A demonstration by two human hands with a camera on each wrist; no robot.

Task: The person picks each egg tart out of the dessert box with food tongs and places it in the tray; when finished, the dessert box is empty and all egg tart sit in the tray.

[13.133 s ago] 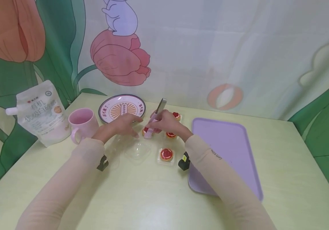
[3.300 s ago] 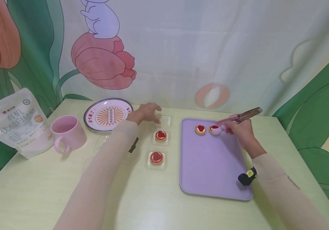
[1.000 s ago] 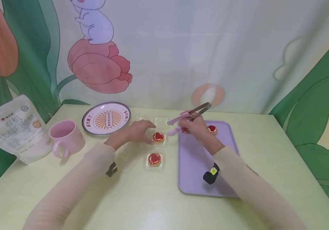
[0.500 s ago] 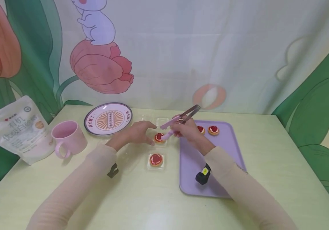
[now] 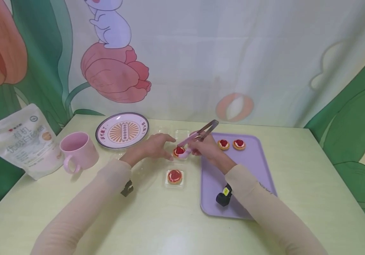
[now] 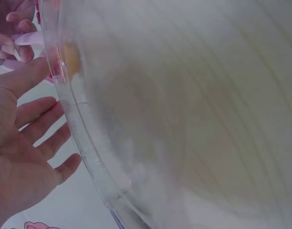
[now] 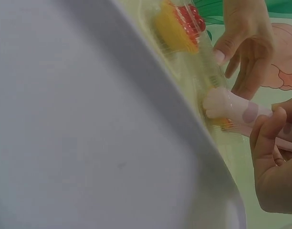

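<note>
In the head view my right hand [image 5: 203,147] holds pink-tipped metal tongs [image 5: 207,128]. Their tips lie on both sides of a red-topped tart [image 5: 179,151], which sits in a clear plastic container. My left hand [image 5: 155,146] is spread at the container's left side, thumb and fingers apart; in the left wrist view those fingers [image 6: 46,121] lie along clear plastic. Nearer the front, another tart [image 5: 174,176] sits in its own clear container. Two more tarts, one left [image 5: 223,144] and one right [image 5: 239,144], lie at the back of the purple tray [image 5: 214,198].
A patterned plate [image 5: 122,130] stands at the back, left of the hands. Left of it are a pink mug [image 5: 79,150] and a white pouch [image 5: 29,141]. An empty clear container [image 5: 182,134] lies behind the tart between the hands. A printed curtain [image 5: 185,71] hangs behind the table.
Two tarts have come to lie on the tray since the earliest frame. Lately my right hand has moved left from the tray, bringing the tongs down around the tart beside my left hand.
</note>
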